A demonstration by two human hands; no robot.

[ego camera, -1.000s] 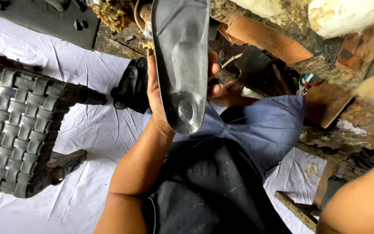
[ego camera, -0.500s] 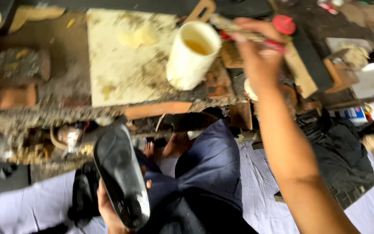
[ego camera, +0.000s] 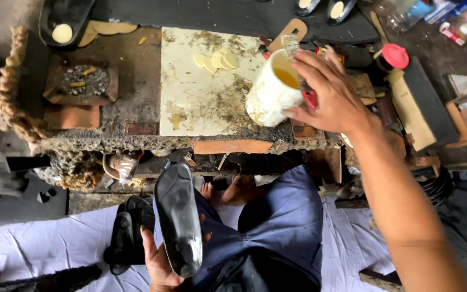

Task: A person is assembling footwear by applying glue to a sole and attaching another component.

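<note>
Meanwhile, the left hand [ego camera: 160, 265] is gripping a black rubber shoe sole [ego camera: 178, 219] upright over the lap, as the right hand [ego camera: 331, 97] is pinching a red-handled brush [ego camera: 304, 81] in a glue-stained white cup [ego camera: 271, 92] on the workbench [ego camera: 136, 86].

Two hands in view: left hand [ego camera: 160, 265], right hand [ego camera: 331, 97]. One black shoe sole [ego camera: 178, 219] held upright in the left. One white glue-stained mug [ego camera: 270, 94] of yellow liquid. One cream cutting board [ego camera: 190, 92], smeared and crusted. Four or so pale round discs [ego camera: 217, 60] stacked loosely on it. One red-capped bottle [ego camera: 393, 58]. One pale disc in one black tray [ego camera: 63, 33]. One pair of black sandals [ego camera: 128, 232] on one white floor cloth [ego camera: 44, 243].
</note>
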